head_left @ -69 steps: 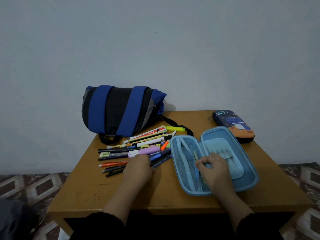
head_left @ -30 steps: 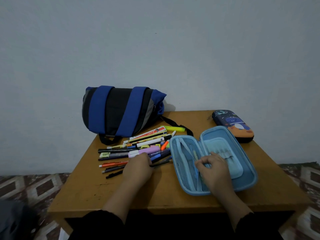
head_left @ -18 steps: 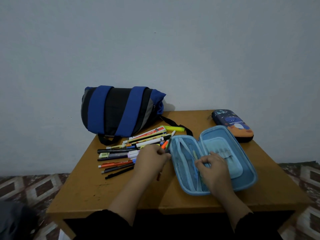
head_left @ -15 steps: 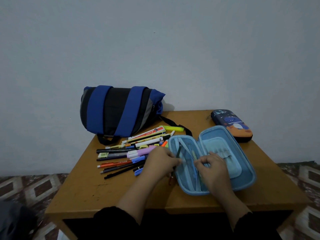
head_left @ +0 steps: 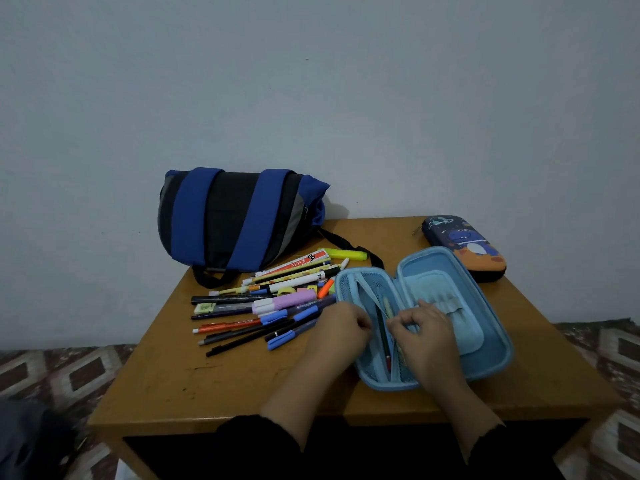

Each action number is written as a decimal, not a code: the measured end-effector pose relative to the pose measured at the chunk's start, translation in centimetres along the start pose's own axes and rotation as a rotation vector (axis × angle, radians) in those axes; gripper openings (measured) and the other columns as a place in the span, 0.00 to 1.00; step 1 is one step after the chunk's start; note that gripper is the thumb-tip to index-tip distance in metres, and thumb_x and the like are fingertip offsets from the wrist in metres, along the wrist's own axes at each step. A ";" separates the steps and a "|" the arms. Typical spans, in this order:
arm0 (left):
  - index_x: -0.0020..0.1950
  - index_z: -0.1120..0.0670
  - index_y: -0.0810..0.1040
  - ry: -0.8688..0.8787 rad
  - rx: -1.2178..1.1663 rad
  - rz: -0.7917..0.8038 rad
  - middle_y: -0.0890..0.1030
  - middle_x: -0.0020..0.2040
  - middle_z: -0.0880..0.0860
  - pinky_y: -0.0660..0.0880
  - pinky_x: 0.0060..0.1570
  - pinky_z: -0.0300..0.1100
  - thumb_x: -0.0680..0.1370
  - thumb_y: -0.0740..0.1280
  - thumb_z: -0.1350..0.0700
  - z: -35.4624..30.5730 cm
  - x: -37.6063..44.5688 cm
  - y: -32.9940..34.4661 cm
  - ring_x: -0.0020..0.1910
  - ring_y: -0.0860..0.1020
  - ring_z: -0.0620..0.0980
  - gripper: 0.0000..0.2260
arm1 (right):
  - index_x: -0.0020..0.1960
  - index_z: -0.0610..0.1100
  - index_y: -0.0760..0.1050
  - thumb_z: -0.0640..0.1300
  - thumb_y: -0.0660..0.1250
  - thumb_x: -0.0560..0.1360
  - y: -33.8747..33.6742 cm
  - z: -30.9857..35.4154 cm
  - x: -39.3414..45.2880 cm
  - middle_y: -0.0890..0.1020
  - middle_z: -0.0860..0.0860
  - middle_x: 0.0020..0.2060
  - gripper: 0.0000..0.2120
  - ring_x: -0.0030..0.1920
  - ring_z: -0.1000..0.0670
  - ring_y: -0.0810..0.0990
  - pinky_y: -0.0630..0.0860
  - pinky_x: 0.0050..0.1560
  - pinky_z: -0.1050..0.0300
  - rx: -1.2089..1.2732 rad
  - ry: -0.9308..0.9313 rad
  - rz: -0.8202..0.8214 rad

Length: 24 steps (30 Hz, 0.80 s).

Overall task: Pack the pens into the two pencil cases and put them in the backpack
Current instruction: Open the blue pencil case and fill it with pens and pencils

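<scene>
Head view: pale grey-blue wall behind, patterned floor tiles (head_left: 62,372) below, small wooden table (head_left: 242,386) pushed against the wall. On the table's far left corner, a blue-and-black backpack (head_left: 239,216) lying on its side, black strap trailing toward the middle. Just in front of it, a loose heap of pens (head_left: 263,306) fanned across the table's left half: an orange-and-white box on top, a yellow highlighter (head_left: 346,253) at the far edge, a lilac marker (head_left: 287,301), a red pen, several blue-capped and black ones nearest the front. To the right of the heap, touching its edge, a light-blue pencil case (head_left: 491,334) lying open flat, mesh pocket in the left half, padded flap with elastic loops in the right half. Inside the mesh half, a dark pen (head_left: 382,336) lying lengthwise, red at its near end, with pale ones beside it. At the far right corner, apart from the open case, a closed dark-blue pencil case (head_left: 464,245) with a space print and orange end.

Left hand (head_left: 343,329) at the open case's left rim, fingers curled inward; cannot tell whether anything sits in the grip. Right hand (head_left: 422,327) over the case's middle, fingertips pinched on the mesh pocket's edge beside the dark pen. Black sleeves (head_left: 263,441) at both wrists.
</scene>
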<state>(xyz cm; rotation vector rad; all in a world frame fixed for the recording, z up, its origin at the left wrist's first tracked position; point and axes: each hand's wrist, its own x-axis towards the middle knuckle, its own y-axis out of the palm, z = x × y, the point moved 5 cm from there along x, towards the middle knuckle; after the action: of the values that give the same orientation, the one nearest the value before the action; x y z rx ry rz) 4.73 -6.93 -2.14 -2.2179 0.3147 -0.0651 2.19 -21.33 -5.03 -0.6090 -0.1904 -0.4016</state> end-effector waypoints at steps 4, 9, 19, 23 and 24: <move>0.55 0.52 0.82 0.057 0.071 0.029 0.82 0.53 0.51 0.78 0.51 0.41 0.75 0.70 0.56 -0.2 -0.2 1.0 0.51 0.79 0.47 0.09 | 0.33 0.48 0.75 0.42 0.72 0.71 0.0 0.1 -0.1 0.81 0.48 0.48 0.10 0.67 0.47 0.69 0.62 0.69 0.48 0.018 -0.006 0.000; 0.50 0.50 0.80 0.067 0.091 -0.006 0.77 0.53 0.52 0.78 0.50 0.46 0.73 0.73 0.53 -0.4 -0.1 1.3 0.50 0.78 0.50 0.07 | 0.32 0.48 0.74 0.42 0.72 0.71 0.0 -0.1 0.0 0.81 0.49 0.45 0.11 0.66 0.46 0.69 0.61 0.68 0.50 0.013 -0.001 0.000; 0.50 0.49 0.78 0.122 0.061 -0.093 0.74 0.51 0.48 0.73 0.48 0.39 0.74 0.71 0.51 -0.3 -0.4 1.6 0.51 0.73 0.47 0.07 | 0.30 0.53 0.73 0.41 0.72 0.70 0.0 -0.3 0.1 0.81 0.51 0.42 0.14 0.64 0.45 0.71 0.62 0.70 0.46 0.047 -0.017 -0.016; 0.49 0.47 0.78 0.087 -0.261 -0.136 0.77 0.48 0.42 0.72 0.45 0.32 0.78 0.67 0.55 1.6 -0.8 0.0 0.46 0.74 0.37 0.03 | 0.32 0.49 0.76 0.43 0.72 0.71 0.0 -0.2 0.1 0.81 0.50 0.46 0.10 0.67 0.47 0.69 0.62 0.69 0.48 0.041 0.010 0.002; 0.48 0.47 0.78 0.054 -0.287 -0.197 0.78 0.48 0.42 0.73 0.46 0.33 0.78 0.66 0.57 2.7 -0.9 -0.8 0.47 0.74 0.37 0.05 | 0.33 0.49 0.77 0.43 0.72 0.71 0.0 -0.2 0.1 0.81 0.50 0.48 0.10 0.67 0.48 0.69 0.62 0.69 0.48 0.043 0.016 0.007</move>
<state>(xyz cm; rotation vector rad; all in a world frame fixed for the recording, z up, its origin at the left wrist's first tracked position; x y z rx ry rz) 4.41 -4.17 -3.07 -2.5305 0.1398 -0.1984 2.30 -21.46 -5.17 -0.5639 -0.1815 -0.3944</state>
